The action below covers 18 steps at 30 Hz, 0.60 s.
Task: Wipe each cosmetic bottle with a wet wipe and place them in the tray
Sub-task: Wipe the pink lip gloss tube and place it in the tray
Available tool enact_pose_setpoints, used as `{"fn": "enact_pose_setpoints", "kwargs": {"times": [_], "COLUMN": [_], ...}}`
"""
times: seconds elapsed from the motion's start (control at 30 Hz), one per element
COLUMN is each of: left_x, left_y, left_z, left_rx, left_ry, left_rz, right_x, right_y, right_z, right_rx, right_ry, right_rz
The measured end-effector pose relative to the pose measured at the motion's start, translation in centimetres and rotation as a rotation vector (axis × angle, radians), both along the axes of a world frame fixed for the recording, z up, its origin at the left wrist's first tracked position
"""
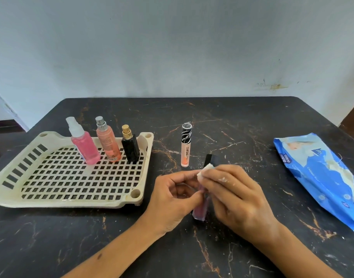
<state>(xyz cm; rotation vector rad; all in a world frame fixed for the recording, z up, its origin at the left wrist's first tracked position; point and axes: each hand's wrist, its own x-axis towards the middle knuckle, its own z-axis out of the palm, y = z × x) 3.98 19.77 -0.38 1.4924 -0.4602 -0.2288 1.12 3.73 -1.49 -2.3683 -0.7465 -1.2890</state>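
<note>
Both hands meet at table centre: left hand (172, 194) pinches the pink lip gloss tube (201, 209) at mid-body w/ fingertips, right hand (235, 192) grips a folded wet wipe (206, 171) around the tube's upper part, just below its black cap (210, 159). Tube's long axis runs near-to-far, cap end pointing away, so wipe strokes go along it. Tray (9, 199) w/ 3 bottles lies to the left, so left hand is nearer for the drop-off; a 2nd gloss tube (186, 146) stands between, prob. unwiped.

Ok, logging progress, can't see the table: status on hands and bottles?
Left hand grips purple tube; right hand rubs wipe on it. Three bottles in tray. Lip gloss waiting. Nothing blocking.
</note>
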Motion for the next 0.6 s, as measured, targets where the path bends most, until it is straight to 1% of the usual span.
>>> {"fn": "enact_pose_setpoints", "kwargs": {"times": [0.1,0.13,0.2,0.23,0.3,0.37,0.43,0.5,0.6], "left_x": [0.0,0.0,-0.2,-0.2,-0.4,-0.5,-0.8,-1.0,-1.0], "left_y": [-0.1,-0.2,-0.1,-0.1,0.1,0.1,0.1,-0.1,0.0], "left_z": [-0.1,-0.1,-0.1,0.0,0.0,0.0,0.2,0.4,0.4], "left_rx": [0.013,0.013,0.018,0.034,0.129,0.241,0.287,0.300,0.310], "left_ry": [0.002,-0.001,-0.041,-0.083,-0.218,-0.365,-0.426,-0.463,-0.557], "left_rz": [0.036,0.042,0.048,0.052,0.100,0.186,0.259,0.292,0.299], "right_x": [0.7,0.8,0.4,0.1,-0.4,0.0,0.7,0.7,0.0], "right_y": [-0.5,-0.5,-0.3,-0.1,0.1,-0.4,-1.0,-1.1,0.0], "right_z": [0.3,0.4,0.4,0.3,0.2,0.3,0.4,0.4,-0.2], "right_rx": [0.047,0.046,0.010,-0.019,-0.067,-0.039,0.031,0.057,0.002], "right_ry": [-0.015,-0.019,-0.023,-0.022,-0.015,-0.015,-0.011,0.001,0.010], "right_rz": [-0.136,-0.152,-0.104,-0.064,-0.027,-0.090,-0.204,-0.250,-0.158]}}
